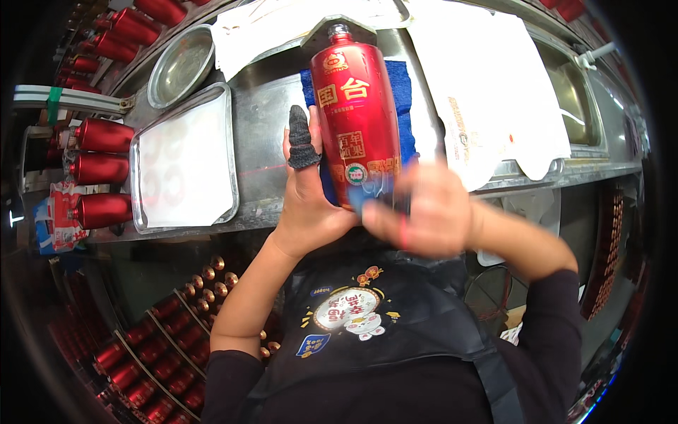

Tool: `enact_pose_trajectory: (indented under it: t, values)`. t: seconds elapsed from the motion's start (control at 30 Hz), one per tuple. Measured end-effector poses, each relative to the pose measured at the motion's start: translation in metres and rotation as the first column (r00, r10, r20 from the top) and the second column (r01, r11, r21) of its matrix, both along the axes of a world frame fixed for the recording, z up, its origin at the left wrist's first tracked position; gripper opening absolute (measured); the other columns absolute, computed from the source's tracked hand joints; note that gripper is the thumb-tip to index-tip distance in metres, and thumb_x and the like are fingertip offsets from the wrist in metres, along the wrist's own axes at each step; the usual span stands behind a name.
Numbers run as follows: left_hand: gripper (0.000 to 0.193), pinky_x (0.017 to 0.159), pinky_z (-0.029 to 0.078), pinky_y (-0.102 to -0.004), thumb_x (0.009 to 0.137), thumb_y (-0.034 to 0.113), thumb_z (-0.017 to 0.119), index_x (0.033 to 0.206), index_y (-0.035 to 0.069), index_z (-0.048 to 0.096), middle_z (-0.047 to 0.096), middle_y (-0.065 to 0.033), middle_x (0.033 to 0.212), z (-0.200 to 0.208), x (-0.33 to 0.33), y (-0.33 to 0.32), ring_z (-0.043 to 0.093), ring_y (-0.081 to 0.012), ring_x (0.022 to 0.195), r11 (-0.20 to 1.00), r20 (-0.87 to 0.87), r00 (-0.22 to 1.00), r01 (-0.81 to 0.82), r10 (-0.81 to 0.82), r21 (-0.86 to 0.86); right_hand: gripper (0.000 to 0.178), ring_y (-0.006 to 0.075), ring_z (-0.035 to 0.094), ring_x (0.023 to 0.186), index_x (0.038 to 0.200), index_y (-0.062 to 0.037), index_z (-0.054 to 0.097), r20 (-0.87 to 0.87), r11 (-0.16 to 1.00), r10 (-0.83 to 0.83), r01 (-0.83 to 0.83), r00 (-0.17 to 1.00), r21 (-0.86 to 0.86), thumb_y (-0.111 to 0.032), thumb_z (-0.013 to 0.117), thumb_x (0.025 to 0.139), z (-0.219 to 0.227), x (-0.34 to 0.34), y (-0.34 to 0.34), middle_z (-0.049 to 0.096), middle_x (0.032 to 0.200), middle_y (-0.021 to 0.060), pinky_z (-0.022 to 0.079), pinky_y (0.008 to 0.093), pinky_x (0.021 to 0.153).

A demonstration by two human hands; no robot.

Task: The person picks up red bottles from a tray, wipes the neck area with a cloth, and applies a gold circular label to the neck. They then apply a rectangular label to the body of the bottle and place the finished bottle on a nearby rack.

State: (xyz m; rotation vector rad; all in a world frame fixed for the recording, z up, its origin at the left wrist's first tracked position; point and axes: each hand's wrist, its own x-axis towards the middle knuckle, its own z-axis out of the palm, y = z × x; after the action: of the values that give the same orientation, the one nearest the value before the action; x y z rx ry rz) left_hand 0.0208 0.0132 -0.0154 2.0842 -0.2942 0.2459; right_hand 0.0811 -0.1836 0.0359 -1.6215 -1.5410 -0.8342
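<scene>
A glossy red bottle (357, 106) with gold lettering lies on its back, its neck away from me and its base near my apron. Under it is a blue cloth (401, 92). My left hand (307, 191) wraps round the bottle's lower left side, and a dark knitted sleeve (304, 145) covers one finger. Near the base, on the right, my right hand (434, 208) is smeared by motion, its fingers curled round a bluish piece (358, 198) too blurred to name. A small round green and white sticker (357, 174) shows on the bottle's lower front.
Left of the cloth, a metal tray (228, 141) bears a white sheet, with a metal bowl (176, 65) behind it. More red bottles (102, 169) lie at the far left. White sheets (494, 85) cover the right side beside a basin (575, 92). Racked bottles (152, 353) stand below left.
</scene>
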Motion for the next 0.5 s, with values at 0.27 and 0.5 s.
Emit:
enact_pose_trajectory:
  t: [0.27,0.5]
  values:
    - [0.123,0.113,0.041,-0.04,0.066,0.019,0.096,0.155,-0.001,0.013,0.046,-0.0192,0.149,0.0,0.0,0.0,0.054,-0.0297,0.133,0.979,-0.212,0.971,0.07,-0.111,-0.191,0.018,0.0124,0.062,0.072,0.096,-0.0003,0.066,-0.975,0.795,-0.13,0.607,0.182,0.007,-0.012,0.078,0.088,-0.042,-0.044,-0.004,0.067,0.083,0.0067,0.051,0.0287,0.066]
    - [0.128,0.109,0.046,-0.0413,0.066,0.021,0.097,0.157,0.001,0.008,0.044,-0.0191,0.15,0.0,-0.003,0.0,0.054,-0.0297,0.133,0.984,-0.303,0.949,0.039,-0.092,-0.175,0.017,0.0094,0.061,0.075,0.096,-0.0015,0.068,-0.805,0.876,-0.288,0.482,0.519,-0.003,-0.012,0.078,0.089,-0.018,-0.05,-0.005,0.066,0.083,0.0039,0.05,0.0274,0.067]
